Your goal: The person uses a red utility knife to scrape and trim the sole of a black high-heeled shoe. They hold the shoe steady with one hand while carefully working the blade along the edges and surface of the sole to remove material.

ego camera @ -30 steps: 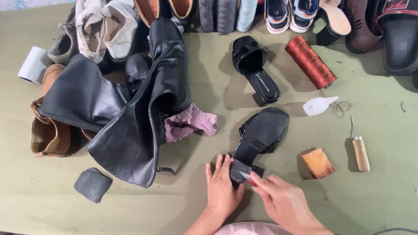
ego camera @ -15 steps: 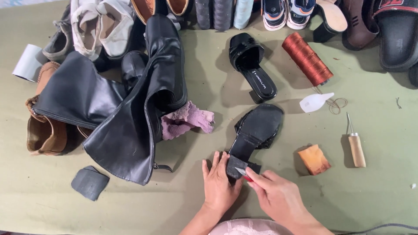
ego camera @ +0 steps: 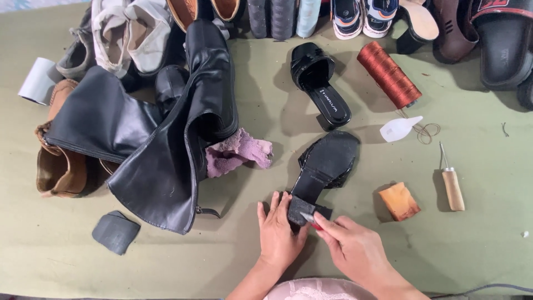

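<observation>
The black sandal (ego camera: 325,166) lay sole-up on the olive-green table (ego camera: 477,222), its heel end toward the person; the left hand (ego camera: 277,233) pressed flat against the heel block with fingers extended and close together, steadying it rather than gripping; the right hand (ego camera: 355,250) pinched a small blade with a red edge (ego camera: 308,218) between thumb and forefinger, its tip set against the heel's surface; this looked like trimming or scraping at the heel, and the next stroke would seem to call for a firm brace from the left hand and a shallow angle on the blade, lest it slip toward the fingers; the matching sandal (ego camera: 321,86) stood upright further off; a spool of rust-red thread (ego camera: 388,75), a white plastic piece (ego camera: 400,129), a wooden-handled awl (ego camera: 451,180) and an orange-brown block (ego camera: 400,201) lay to the right, well apart from the hands; black tall boots (ego camera: 166,139) sprawled to the left with a pink cloth (ego camera: 239,153) beside them and a grey patch (ego camera: 115,232) nearer the front; assorted shoes (ego camera: 355,14) lined the far edge; nothing of the room beyond the table showed.
</observation>
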